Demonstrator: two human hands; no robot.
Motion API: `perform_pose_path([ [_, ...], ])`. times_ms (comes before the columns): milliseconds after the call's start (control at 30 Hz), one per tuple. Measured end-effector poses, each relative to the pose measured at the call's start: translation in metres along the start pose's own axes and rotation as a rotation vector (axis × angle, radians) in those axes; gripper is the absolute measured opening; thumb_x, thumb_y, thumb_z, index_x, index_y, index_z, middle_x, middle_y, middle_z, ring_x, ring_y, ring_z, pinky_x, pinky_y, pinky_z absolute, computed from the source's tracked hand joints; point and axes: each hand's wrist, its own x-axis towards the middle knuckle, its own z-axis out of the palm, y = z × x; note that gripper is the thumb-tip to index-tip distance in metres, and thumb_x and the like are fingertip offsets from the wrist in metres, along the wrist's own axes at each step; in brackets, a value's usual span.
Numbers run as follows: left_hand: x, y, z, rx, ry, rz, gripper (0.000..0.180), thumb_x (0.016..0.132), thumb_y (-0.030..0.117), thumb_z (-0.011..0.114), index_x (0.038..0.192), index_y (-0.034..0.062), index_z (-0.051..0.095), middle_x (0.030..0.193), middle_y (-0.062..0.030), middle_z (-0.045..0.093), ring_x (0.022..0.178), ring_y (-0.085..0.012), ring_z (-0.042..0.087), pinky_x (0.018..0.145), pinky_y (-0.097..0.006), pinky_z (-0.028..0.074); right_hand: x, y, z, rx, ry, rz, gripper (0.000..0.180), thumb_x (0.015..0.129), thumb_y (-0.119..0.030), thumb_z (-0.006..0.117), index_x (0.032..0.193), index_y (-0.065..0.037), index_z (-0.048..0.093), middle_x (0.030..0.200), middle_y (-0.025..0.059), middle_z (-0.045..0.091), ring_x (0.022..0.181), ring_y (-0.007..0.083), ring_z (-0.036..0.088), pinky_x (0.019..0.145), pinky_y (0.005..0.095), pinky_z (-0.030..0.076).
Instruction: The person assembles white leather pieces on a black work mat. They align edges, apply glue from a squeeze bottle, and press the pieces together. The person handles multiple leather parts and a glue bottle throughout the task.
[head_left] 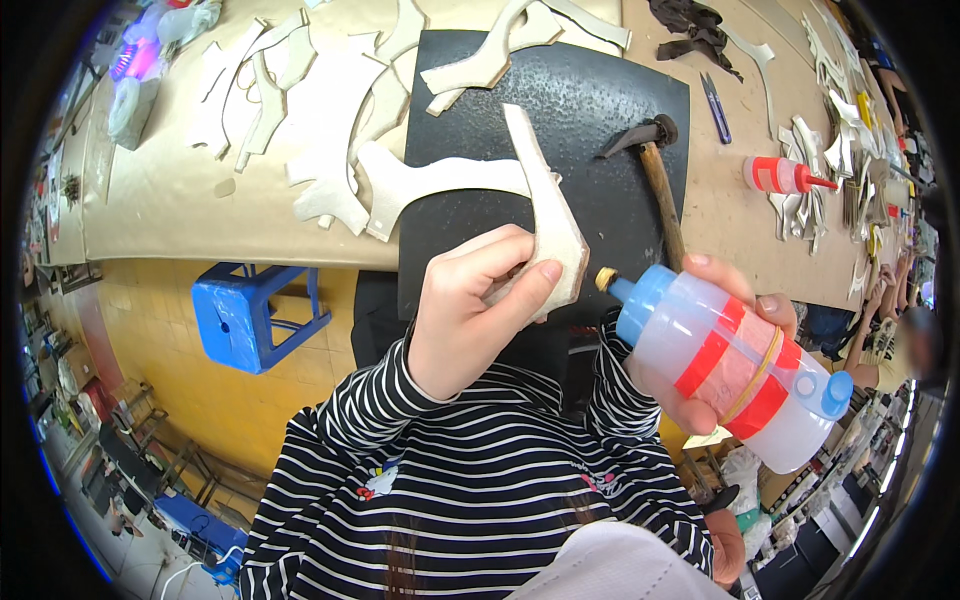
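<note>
Cream curved flat piece (553,225) in left hand (478,302); translucent blue-capped, red-banded plastic bottle (738,365) in right hand (660,388).
Left thumb and fingers pinch the piece's lower end; right fingers wrap the bottle, nozzle (606,279) near the piece, apart. Beyond: black rubbery-looking mat (460,125) bearing wooden-handled, dark-headed hammer (660,190).

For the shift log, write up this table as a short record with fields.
Left grip: holds a cream piece
Right grip: holds a blue-capped bottle, tip toward the piece, a gap between
Mat: black, under the hammer and parts of other pieces
Red bottle: lying right of the mat
Stool: blue, on the floor to the left
</note>
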Motion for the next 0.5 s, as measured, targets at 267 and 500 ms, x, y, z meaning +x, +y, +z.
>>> perform_pose_path([
  [267,0.001,0.001,0.001,-0.010,0.009,0.014,0.019,0.097,0.006,0.057,0.102,-0.0097,0.066,0.091,-0.0065,0.061,0.073,-0.0083,0.060,0.061,-0.021,0.049,0.007,0.014,0.011,0.163,0.148,-0.136,0.100,0.069,-0.040,0.088,0.141,-0.011,0.024,0.137,0.0267,0.045,0.115,0.0343,0.060,0.094,0.0338,0.051],
  [500,0.001,-0.001,0.002,-0.007,0.013,0.009,0.018,0.097,0.006,0.057,0.102,-0.0097,0.066,0.094,-0.0067,0.062,0.074,-0.0084,0.059,0.061,-0.021,0.049,0.012,0.026,0.016,0.278,0.229,-0.219,0.099,0.069,-0.037,0.088,0.140,-0.009,0.025,0.136,0.0259,0.045,0.114,0.0363,0.060,0.091,0.0353,0.053],
])
